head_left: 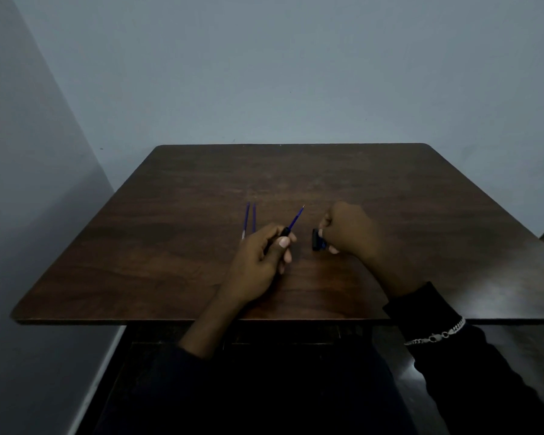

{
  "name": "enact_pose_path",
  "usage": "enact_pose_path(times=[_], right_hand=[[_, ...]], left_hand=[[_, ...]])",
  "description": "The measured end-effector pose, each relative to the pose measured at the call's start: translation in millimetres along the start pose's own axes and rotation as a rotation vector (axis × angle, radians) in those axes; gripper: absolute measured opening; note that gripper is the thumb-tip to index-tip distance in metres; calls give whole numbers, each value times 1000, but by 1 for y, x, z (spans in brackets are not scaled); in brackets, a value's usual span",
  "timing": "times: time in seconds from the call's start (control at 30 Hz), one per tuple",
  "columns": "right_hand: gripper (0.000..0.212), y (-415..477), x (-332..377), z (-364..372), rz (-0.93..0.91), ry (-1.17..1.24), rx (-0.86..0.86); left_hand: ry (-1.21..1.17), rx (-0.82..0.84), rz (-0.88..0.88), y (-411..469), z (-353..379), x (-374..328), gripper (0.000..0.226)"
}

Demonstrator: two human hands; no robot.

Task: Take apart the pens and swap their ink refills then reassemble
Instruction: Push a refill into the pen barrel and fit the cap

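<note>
- While the left hand (259,259) keeps a closed grip on a dark pen barrel (284,232), a blue refill (296,217) projects from the barrel's front end, its tip aimed toward 1 o'clock.
- Right hand (349,229), at 3 o'clock of the barrel and near it, is closed around a short dark pen piece (317,243) with blue on it; which part it is cannot be told.
- Two loose blue refills (249,219) lie side by side on the desk (390,196), at 10 o'clock of the left hand, just beside its knuckles and apart from the barrel.
- Judgement: disassembly appears done for at least part of the set; one refill seems to be seated in, or leaving, a barrel.
- Judgement: remaining are fitting the held piece, dealing with the two loose refills, and closing the other pen. No second barrel is visible.
- Lighting is dim; fine detail is uncertain.
</note>
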State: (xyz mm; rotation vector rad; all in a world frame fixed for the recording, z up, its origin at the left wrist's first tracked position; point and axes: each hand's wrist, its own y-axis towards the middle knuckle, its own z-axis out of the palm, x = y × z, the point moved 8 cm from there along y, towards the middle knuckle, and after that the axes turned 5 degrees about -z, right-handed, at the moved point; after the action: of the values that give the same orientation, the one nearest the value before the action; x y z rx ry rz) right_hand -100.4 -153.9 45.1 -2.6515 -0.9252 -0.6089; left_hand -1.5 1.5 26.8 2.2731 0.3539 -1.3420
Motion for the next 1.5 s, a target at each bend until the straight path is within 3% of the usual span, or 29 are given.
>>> enact_pose_path(times=[0.3,0.77,0.87,1.03,1.13,1.27,1.5], right_hand=[[18,1,-5,3,72,-82,-62],[16,-16,-10,8,139,44,6],[14,-18,-11,1,65,169,-70],[11,-31,-7,-33,-208,856,-329],[11,-39,2,-45,-349,1075,-390],[10,-43,12,-49,-414,1143,-390],[12,-42,18,-42,-408,1017,-378]], left_hand=[[-1,2,11,0,1,-1,19],[-2,-1,17,1,2,-1,18],[8,2,18,1,2,0,18],[16,-2,12,1,3,2,17],[18,6,-1,1,2,2,18],[30,7,-5,0,1,-1,19],[46,12,-6,-1,2,-1,19]])
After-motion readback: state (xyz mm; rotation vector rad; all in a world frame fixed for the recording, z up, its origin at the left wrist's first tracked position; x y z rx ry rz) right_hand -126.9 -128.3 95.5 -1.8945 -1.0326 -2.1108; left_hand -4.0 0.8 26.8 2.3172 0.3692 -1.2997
